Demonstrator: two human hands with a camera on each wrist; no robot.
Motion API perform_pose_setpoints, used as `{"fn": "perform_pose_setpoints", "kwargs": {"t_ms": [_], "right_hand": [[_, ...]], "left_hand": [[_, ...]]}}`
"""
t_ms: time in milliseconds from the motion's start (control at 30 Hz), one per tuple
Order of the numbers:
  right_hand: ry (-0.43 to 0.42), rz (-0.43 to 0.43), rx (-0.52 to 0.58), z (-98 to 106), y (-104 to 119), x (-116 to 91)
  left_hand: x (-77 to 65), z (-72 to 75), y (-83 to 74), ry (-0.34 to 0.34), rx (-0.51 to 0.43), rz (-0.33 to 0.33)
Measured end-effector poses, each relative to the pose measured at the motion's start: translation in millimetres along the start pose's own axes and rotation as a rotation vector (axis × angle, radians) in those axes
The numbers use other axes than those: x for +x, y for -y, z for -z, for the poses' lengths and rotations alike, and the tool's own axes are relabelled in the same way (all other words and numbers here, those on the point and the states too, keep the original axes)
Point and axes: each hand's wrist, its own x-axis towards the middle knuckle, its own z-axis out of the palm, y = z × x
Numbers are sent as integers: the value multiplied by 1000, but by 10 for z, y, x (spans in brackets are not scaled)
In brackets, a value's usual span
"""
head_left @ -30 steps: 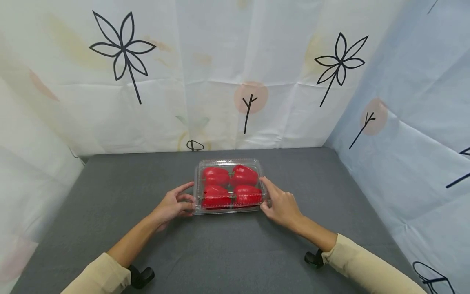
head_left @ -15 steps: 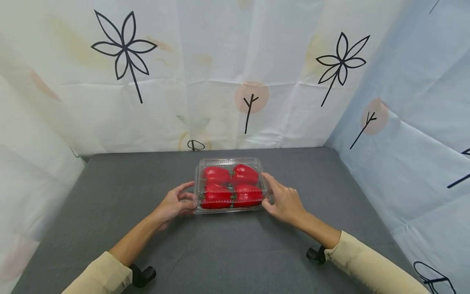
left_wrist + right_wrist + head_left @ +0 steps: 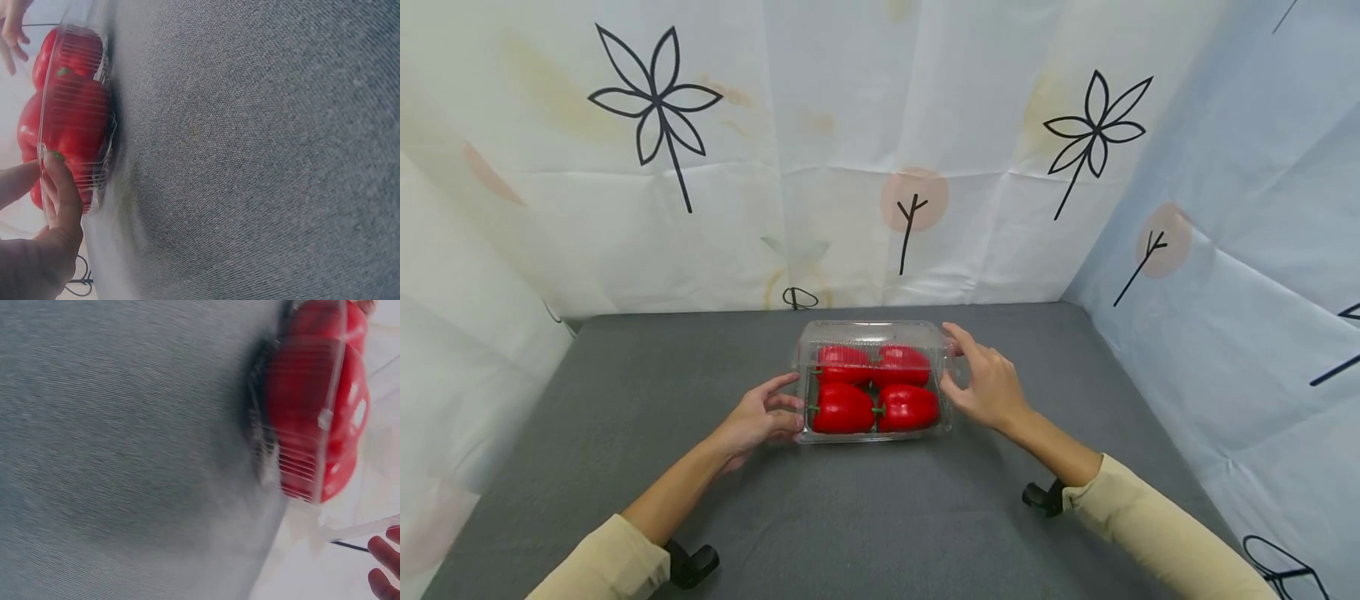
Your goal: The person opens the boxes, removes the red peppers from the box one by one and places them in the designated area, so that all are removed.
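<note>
A clear plastic clamshell container point(image 3: 872, 438) stands on the grey table with several red bell peppers point(image 3: 844, 409) inside. Its hinged lid point(image 3: 872, 332) is tilted up toward the back, so the front peppers lie uncovered. At the container's left side my left hand point(image 3: 767, 421) pinches the rim; the left wrist view has the thumb and fingers point(image 3: 62, 187) on that edge. My right hand point(image 3: 988, 385) holds the lid's right side between thumb and fingers. Only a few of its fingertips point(image 3: 382, 550) appear beside the raised lid point(image 3: 362, 529) in the right wrist view.
Grey cloth covers the table point(image 3: 850, 525). White patterned curtains point(image 3: 850, 100) hang behind it and along both sides. Each wrist wears a black strap mount point(image 3: 692, 567).
The lid has swung up and back from the peppers, with my right hand moving up and away at its right side. My left hand has stayed at the container's left rim.
</note>
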Motion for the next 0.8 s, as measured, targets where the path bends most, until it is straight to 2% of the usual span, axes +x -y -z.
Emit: {"fn": "perform_pose_setpoints", "kwargs": {"t_ms": [267,800], "right_hand": [[-34,-100,94,47,-3,163],[-14,-264,350,17,-49,449]], "left_hand": [[-20,19,48,62,4,13],[-117,37,129,129,-25,-22]]}}
